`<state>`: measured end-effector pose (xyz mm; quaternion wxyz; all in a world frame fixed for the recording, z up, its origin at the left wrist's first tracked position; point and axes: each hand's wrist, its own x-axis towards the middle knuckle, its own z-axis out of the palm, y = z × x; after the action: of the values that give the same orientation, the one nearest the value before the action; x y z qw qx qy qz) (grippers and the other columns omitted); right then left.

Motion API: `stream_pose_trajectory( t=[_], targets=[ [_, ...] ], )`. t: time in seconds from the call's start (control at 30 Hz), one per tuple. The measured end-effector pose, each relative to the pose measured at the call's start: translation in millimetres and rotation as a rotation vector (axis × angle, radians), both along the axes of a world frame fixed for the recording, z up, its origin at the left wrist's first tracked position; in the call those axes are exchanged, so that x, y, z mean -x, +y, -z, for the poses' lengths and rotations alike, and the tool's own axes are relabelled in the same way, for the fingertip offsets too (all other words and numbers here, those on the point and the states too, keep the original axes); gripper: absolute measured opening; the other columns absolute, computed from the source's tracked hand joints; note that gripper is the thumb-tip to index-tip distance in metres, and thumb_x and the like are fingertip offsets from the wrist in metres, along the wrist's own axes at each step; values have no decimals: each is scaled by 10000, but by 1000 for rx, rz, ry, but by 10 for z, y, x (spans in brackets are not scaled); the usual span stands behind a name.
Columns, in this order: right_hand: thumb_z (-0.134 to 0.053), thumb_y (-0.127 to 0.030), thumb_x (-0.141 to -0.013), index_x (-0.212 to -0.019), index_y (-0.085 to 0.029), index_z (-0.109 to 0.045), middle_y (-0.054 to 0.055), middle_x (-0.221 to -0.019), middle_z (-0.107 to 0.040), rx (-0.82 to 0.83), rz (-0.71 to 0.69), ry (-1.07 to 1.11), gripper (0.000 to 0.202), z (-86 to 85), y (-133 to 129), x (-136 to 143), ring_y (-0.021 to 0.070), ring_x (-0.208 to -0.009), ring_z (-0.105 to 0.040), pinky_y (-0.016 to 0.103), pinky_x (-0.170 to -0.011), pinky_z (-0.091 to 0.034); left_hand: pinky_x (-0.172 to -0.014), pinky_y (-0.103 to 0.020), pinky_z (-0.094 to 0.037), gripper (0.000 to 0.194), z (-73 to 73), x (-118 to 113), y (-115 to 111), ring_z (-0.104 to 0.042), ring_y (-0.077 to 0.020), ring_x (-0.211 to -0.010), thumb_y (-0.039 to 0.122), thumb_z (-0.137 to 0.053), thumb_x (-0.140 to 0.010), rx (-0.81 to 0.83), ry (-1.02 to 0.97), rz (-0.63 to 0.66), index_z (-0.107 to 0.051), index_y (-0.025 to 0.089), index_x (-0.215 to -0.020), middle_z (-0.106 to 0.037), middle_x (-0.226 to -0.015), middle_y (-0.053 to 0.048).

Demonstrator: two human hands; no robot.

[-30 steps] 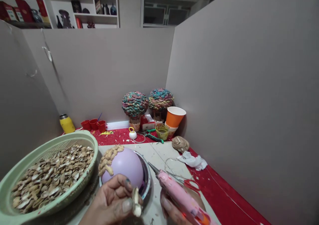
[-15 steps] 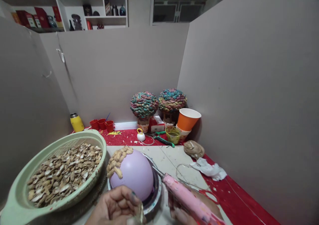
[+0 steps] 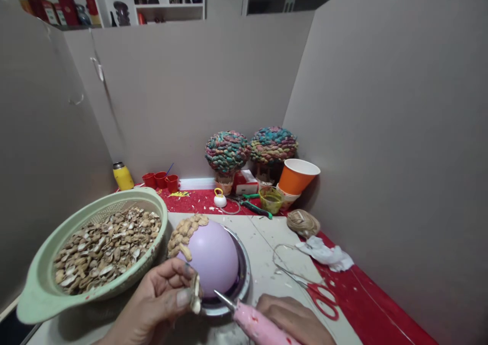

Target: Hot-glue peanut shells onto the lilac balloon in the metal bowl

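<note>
My left hand (image 3: 158,294) pinches a peanut shell (image 3: 195,295) between thumb and fingers, just in front of a purple balloon (image 3: 215,256). Overlapping peanut shells (image 3: 186,233) cover the balloon's upper left side. It rests in a metal bowl (image 3: 247,274). A pink glue gun (image 3: 257,322) is in my right hand (image 3: 292,314), its metal nozzle aimed up and left toward the shell, with a gap between them. The handle and some gripping fingers are hidden. To the left, a green colander (image 3: 28,304) holds a heap of peanut shells (image 3: 110,248).
Red-handled scissors (image 3: 324,302), a white tissue (image 3: 328,253) and a twine ball (image 3: 303,223) lie at the right. Along the back stand two colourful shell-covered trees (image 3: 227,151), orange paper buckets (image 3: 297,177), pliers (image 3: 255,208), red cups (image 3: 160,179) and a yellow bottle (image 3: 122,176).
My left hand has risen with the peanut shell, which now shows clearly. The glue gun has shifted lower and its nozzle points closer to the shell. The view has tilted down.
</note>
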<state>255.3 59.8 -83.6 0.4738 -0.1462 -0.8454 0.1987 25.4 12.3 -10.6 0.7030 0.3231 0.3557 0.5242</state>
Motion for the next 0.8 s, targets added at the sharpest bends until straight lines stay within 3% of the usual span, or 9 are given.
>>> stream_pose_trajectory(
  t=[0.2,0.47,0.8],
  targets=[
    [-310,-387,-1050,-789,-204,-551,15,-565,-625,-78,-73,123,400,-182,-85,-12,123,-480,-557,231,-480,-400,-652,-218,-416,272,70,-13,-28,-544,-105,-646,266,-868,-665,31,19,78,-702,155,-850,-657,-725,-11],
    [-272,-426,-1047,-767,-214,-527,8,-586,-607,-59,-80,109,434,-13,-91,24,127,-486,-512,254,-480,-353,-714,-268,-409,313,174,-28,-44,-537,-138,-708,303,-852,-679,41,63,104,-689,159,-904,-642,-788,-29],
    [-215,-418,-1052,-748,-218,-503,15,-566,-584,-78,-55,60,464,31,-92,-9,144,-480,-497,279,-478,-338,-728,-284,-410,279,183,-28,-73,-529,-140,-701,279,-840,-692,42,71,110,-683,171,-895,-608,-757,-8]
  ],
)
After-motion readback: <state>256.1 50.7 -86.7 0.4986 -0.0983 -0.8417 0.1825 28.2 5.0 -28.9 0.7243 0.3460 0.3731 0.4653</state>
